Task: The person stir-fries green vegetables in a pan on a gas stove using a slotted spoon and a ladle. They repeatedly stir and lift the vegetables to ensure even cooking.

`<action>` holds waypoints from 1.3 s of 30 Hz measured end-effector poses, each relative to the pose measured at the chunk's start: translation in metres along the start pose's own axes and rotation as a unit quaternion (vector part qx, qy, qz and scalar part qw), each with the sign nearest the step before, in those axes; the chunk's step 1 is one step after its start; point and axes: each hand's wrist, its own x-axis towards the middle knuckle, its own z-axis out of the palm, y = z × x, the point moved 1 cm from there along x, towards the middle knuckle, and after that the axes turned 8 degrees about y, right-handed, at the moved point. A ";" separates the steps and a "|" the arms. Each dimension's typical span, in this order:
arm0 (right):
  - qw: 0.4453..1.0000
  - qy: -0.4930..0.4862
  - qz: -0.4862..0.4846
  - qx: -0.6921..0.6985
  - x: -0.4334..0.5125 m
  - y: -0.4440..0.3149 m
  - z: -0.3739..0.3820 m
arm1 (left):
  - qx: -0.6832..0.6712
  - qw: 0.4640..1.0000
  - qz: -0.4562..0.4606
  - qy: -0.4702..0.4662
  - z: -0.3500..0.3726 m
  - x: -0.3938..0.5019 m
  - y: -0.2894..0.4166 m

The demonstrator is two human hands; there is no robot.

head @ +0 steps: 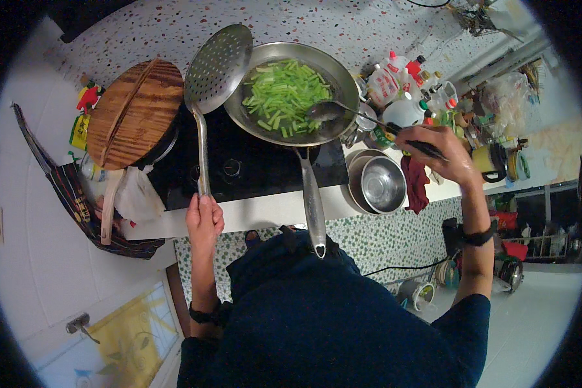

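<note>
My left hand [204, 218] grips the handle of a large perforated metal skimmer [219, 68], whose bowl is raised at the left rim of a steel frying pan [349, 92]. Cut green vegetable stems [286, 92] lie in liquid in this pan. In my right hand [441, 153] is the dark handle of a metal ladle [326, 111]; its bowl touches the stems at the pan's right side. The pan stands on a black cooktop [266, 174], and its long metal handle [313, 203] points towards me.
A pot with a wooden lid [136, 114] stands at the left of the cooktop. Steel bowls [383, 184] and a dark red cloth [416, 184] lie near the counter's front edge at the right. Bottles and jars [405, 109] crowd the counter behind. A striped fabric item [72, 194] lies at the left.
</note>
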 end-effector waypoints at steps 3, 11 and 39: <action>1.000 0.029 -0.010 0.005 0.010 0.008 0.026 | 0.011 1.000 0.002 -0.008 0.002 0.001 0.001; 0.969 0.224 0.100 0.039 0.017 0.023 0.052 | 0.017 1.000 0.007 0.009 -0.002 0.002 0.002; 0.970 0.205 0.066 0.114 0.108 0.047 0.110 | 0.009 1.000 0.003 0.016 -0.010 -0.006 0.004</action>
